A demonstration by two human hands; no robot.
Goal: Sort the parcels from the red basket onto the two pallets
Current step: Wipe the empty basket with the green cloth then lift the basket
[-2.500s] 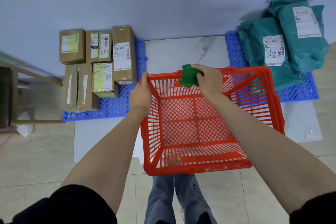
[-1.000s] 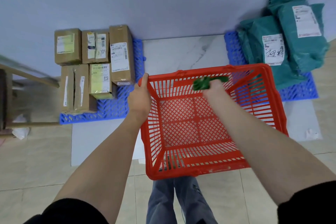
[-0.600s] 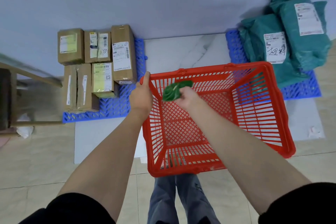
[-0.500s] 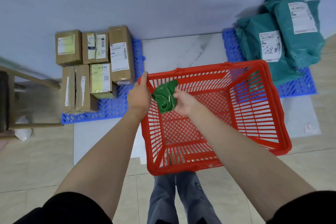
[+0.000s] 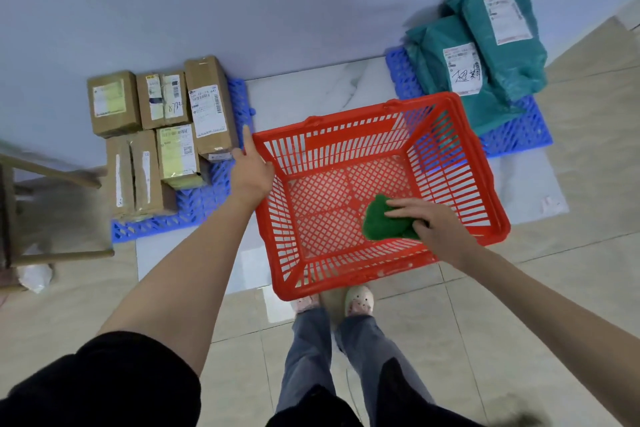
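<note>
The red basket point(image 5: 346, 121) hangs tilted above the floor between the two pallets, with no parcel in it. My left hand point(image 5: 252, 172) grips its left rim. My right hand point(image 5: 433, 222) is inside it and holds a crumpled green cloth point(image 5: 379, 224) against the mesh bottom near the right wall. Several brown cardboard boxes point(image 5: 207, 107) lie on the left blue pallet point(image 5: 197, 208). Teal mailer bags point(image 5: 460, 69) are piled on the right blue pallet point(image 5: 519, 139).
A wooden stool frame point(image 5: 45, 253) stands at the far left beside the box pallet. Both pallets sit against a pale wall, on a white marble-look slab point(image 5: 311, 87). My feet point(image 5: 358, 300) are just under the basket's near edge.
My right hand has carried the green cloth from the basket's far left corner down to the bottom near the right wall. The left hand has kept its hold on the rim.
</note>
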